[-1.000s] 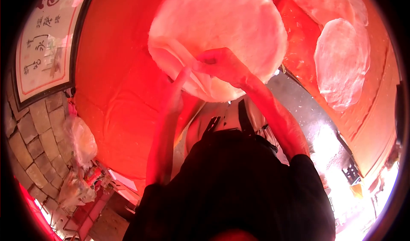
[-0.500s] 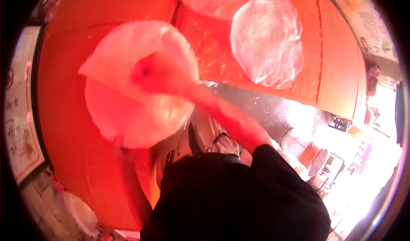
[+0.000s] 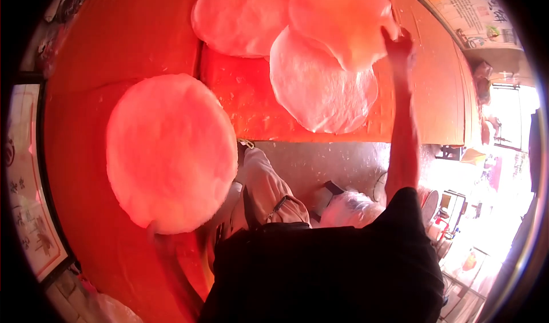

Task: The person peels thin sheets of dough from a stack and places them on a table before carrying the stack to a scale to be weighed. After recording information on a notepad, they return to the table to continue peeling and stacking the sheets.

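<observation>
A thick stack of thin round pale sheets [image 3: 171, 151] rests on the red cloth [image 3: 131, 31] at the left. My right hand [image 3: 398, 40] is stretched far up to the right, pinching the edge of a single round sheet [image 3: 337, 14]. That sheet overlaps two others, a lower sheet [image 3: 320, 88] and a far sheet [image 3: 234, 14], spread on the red surface. My left arm [image 3: 171, 260] reaches up to the lower rim of the stack. The left hand itself is blurred and hidden at the stack's edge.
A framed calligraphy panel [image 3: 26, 208] stands at the left. A printed poster [image 3: 457, 2] hangs at the upper right. A white plastic bag [image 3: 349, 208] lies on the grey ground [image 3: 320, 163] below the cloth. Bright street clutter fills the right.
My right hand has peeled one sheet off the stack and carried it up and right onto the spread sheets. The view has swung to the right.
</observation>
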`<state>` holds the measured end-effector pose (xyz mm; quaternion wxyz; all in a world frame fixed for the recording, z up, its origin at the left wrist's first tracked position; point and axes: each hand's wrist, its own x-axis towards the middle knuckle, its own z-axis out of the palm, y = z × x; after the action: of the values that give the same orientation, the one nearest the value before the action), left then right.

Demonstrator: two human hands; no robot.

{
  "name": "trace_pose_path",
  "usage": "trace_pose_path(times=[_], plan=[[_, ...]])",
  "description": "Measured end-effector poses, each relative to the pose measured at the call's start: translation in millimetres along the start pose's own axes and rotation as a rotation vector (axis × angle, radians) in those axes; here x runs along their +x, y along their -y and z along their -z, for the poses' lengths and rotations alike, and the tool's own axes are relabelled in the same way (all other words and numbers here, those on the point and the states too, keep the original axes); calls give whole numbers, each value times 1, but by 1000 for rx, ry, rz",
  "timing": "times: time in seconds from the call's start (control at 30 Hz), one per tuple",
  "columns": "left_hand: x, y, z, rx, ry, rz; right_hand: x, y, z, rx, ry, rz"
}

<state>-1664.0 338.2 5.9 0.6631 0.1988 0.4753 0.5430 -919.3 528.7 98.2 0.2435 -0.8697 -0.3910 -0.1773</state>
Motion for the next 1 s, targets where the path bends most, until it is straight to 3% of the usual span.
trace_pose_path(times=[0.03, 0.07, 0.1, 0.13, 0.2, 0.27, 0.37, 0.47, 0.53, 0.6, 0.7, 0.8, 0.83, 0.93, 0.97, 1.0], plan=[[1, -1, 2, -16, 33, 6, -31, 24, -5, 84, -37, 79], [2, -1, 4, -33, 63, 16, -52, 25, -47, 404, -60, 269], [1, -2, 5, -52, 111, 16, -116, 61, -46, 922, 419, 168], [1, -3, 6, -65, 139, 24, -180, 97, -45, 1305, 834, -165], [-1, -9, 5, -62, 149, 22, -235, 219, 28, 865, 1421, 572], [-1, -8, 7, -22, 88, 8, -297, 297, 84, 839, 1678, 526], [1, -7, 2, 25, 10, -19, -366, 326, 67, 1039, 1668, 583], [3, 3, 0, 6, 19, -27, -388, 327, 39, 1209, 1638, 401], [-4, -4, -46, 59, -142, -34, -383, 322, 38, 1200, 1571, 302], [-8, -8, -60, 55, -213, -37, -391, 328, 47, 1001, 1414, 456], [-8, -12, -64, 15, -215, -60, -408, 336, 60, 1013, 1359, 609], [-9, -10, -73, 78, -304, -90, -404, 338, 49, 975, 1436, 397], [-9, -10, -73, 106, -314, -80, -405, 334, 41, 1107, 1661, 42], [-6, -1, -54, 143, -305, -86, -406, 333, 56, 980, 1489, 556], [-6, 3, -44, 148, -298, -93, -405, 335, 68, 1005, 1692, 425], [-6, 4, -37, 142, -270, -78, -401, 338, 77, 998, 1616, 494]])
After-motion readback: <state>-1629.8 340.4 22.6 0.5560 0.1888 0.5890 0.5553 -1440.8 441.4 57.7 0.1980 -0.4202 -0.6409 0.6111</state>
